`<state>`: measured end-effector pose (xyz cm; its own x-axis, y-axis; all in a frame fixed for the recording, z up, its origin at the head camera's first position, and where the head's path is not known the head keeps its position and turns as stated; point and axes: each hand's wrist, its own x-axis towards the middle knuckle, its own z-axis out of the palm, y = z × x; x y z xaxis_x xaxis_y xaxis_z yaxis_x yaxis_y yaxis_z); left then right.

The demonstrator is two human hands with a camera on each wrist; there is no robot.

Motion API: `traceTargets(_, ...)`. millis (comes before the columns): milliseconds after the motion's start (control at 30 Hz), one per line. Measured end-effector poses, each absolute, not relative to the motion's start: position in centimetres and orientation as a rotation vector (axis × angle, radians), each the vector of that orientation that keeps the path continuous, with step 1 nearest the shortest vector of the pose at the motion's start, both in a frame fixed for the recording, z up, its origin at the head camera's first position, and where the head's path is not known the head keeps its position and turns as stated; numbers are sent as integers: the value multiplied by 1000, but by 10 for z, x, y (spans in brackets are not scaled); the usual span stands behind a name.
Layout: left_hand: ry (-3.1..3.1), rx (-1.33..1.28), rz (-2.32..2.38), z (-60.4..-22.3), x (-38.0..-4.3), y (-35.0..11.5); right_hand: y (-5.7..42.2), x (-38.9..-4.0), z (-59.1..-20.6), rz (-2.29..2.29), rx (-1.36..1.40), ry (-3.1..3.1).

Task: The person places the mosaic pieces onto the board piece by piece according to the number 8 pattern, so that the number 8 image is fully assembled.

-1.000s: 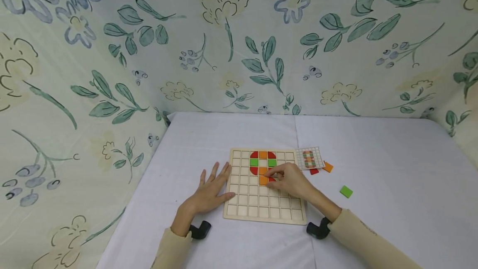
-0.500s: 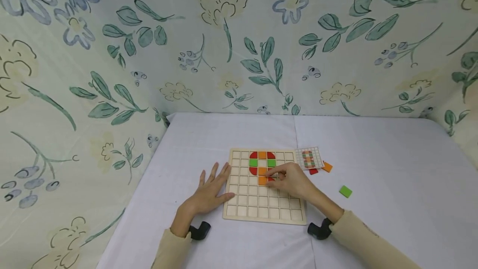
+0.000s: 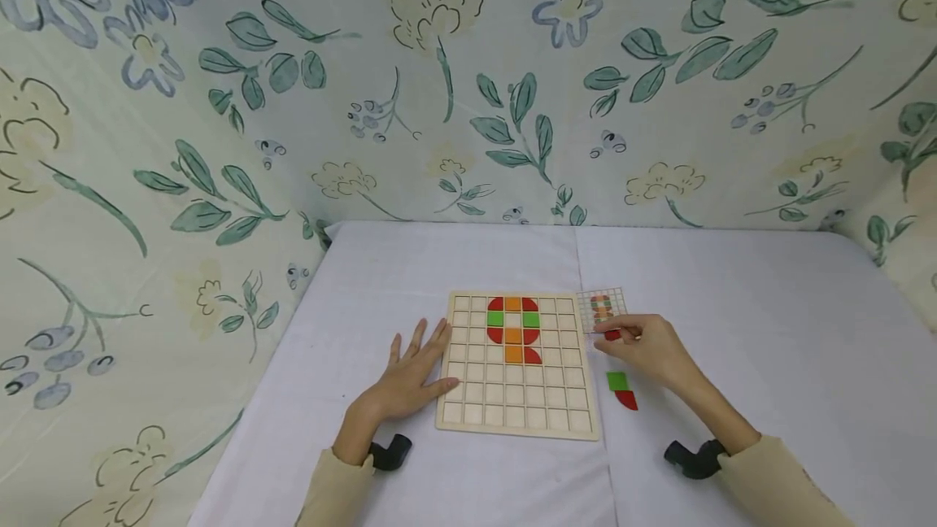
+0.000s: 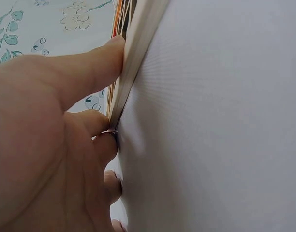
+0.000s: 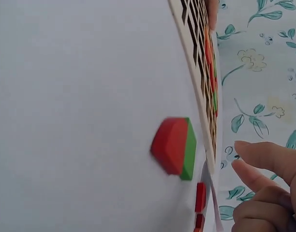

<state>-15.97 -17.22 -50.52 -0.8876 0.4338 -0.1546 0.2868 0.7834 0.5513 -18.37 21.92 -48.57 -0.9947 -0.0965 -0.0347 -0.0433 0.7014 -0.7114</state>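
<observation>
A wooden grid board lies on the table with red, orange and green tiles in its upper middle. My left hand rests spread at the board's left side; in the left wrist view the thumb touches its edge. My right hand is over the small printed card at the board's upper right. Its thumb and index finger stand apart with nothing visible between them, the other fingers curled. A red tile shows under that hand, beside the card. A red quarter-round and a green square lie nearer to me.
White cloth covers the table. Patterned fabric hangs behind and to the left. Red tiles lie close to the board's corner in the right wrist view.
My right hand has left the board and moved right to the card, uncovering red tiles on the board and a green and a red tile on the cloth. My left hand stays put.
</observation>
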Motion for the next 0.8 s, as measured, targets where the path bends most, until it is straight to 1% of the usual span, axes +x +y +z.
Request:
traceTargets(333, 2699, 552, 766, -505, -160, -172, 255, -162, -489, -1155, -51, 2778)
traceTargets(600, 2704, 550, 760, -506, -160, -172, 266, -147, -492, -1137, -29, 2633)
traceTargets(800, 2700, 550, 765, -506, -160, -172, 271, -141, -496, -1153, -87, 2525)
